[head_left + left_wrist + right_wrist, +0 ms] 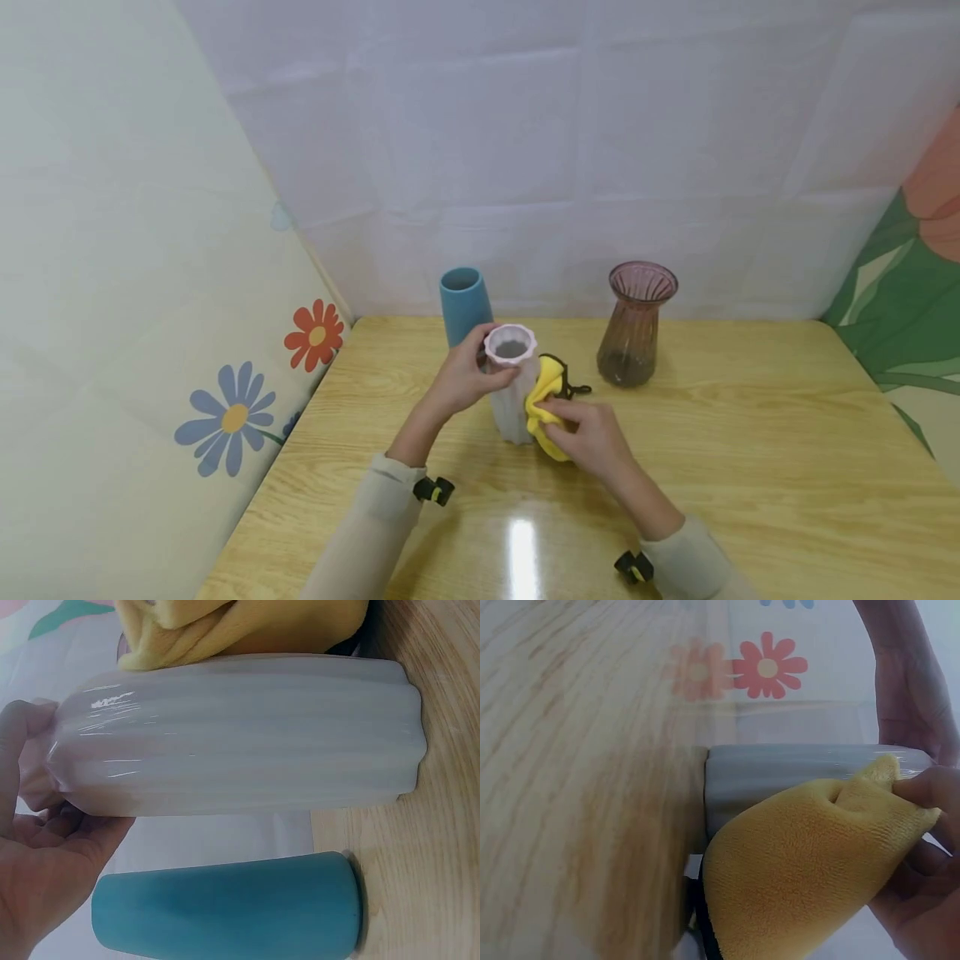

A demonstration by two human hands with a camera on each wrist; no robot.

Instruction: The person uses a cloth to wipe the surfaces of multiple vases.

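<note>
My left hand [467,377] grips the narrow neck of a white ribbed vase [247,739] just under its scalloped pinkish rim. The vase stands upright on the table, and its mouth shows in the head view. In my right hand [592,437] a yellow cloth [810,862] with a dark edge is pinched between thumb and fingers. The cloth hangs bunched against the vase's right side, its lower part close to the tabletop. A dark strap with a small clip [577,389] sticks out behind the cloth.
A blue vase [465,308] stands behind my left hand. Farther right is a purple-brown ribbed glass vase [633,333] with a flared rim. The wood-grain table [750,450] meets a white sheet [480,167] at the back and flower-printed sheets at both sides.
</note>
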